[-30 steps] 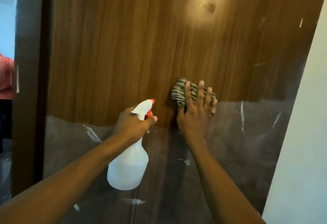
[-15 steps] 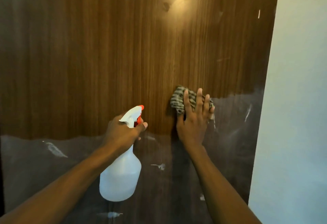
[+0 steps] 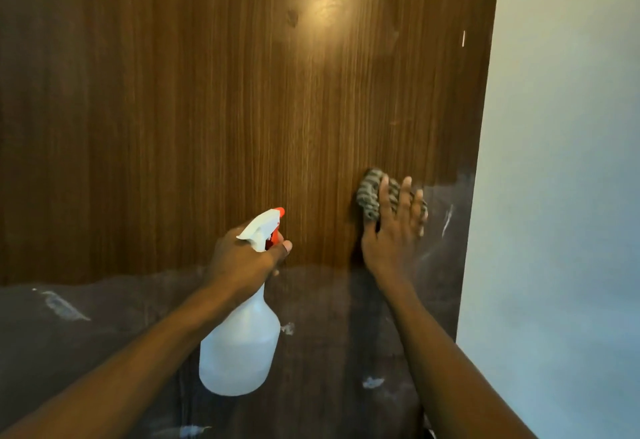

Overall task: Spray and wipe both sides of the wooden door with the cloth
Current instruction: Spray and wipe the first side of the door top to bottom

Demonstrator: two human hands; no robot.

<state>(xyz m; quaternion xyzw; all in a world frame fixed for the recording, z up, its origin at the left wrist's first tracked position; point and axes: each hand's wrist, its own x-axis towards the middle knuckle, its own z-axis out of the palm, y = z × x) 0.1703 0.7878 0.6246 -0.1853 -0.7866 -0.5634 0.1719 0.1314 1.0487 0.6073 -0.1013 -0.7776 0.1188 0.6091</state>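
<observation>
Shifted rightward since 1 second back: cloth and pressing hand now close to the door's right edge, the dark frame on the left gone from view, a pale wall filling the right side.

Nearest, 2 forearms reaching up from the bottom. Left hand (image 3: 247, 258) wrapped around the neck of a spray bottle (image 3: 239, 348), fingers curled at the orange trigger, nozzle aimed at the wood; white, translucent body hanging below the fist, held off the surface. Right hand (image 3: 393, 230) flat with fingers spread, pressing a bunched striped cloth (image 3: 372, 196) against the door (image 3: 242, 109), just inside the right edge and about level with the top of a cloudy band.

Farther back, upper door showing warm brown vertical grain, a soft glare spot high up with a small dark knot beside it, and a thin white fleck near the right edge. Lower part (image 3: 104, 352) dull and greyish, looking like film or residue, dotted with white smears and specks, with an uneven upper border. Beyond the edge, a plain wall (image 3: 561, 196).

Judging progress: early to middle of this face. Upper wood looks clean, lower band apparently still to be wiped, far side not visible and so presumably still left. Whether the haze wipes off, impossible to say.
</observation>
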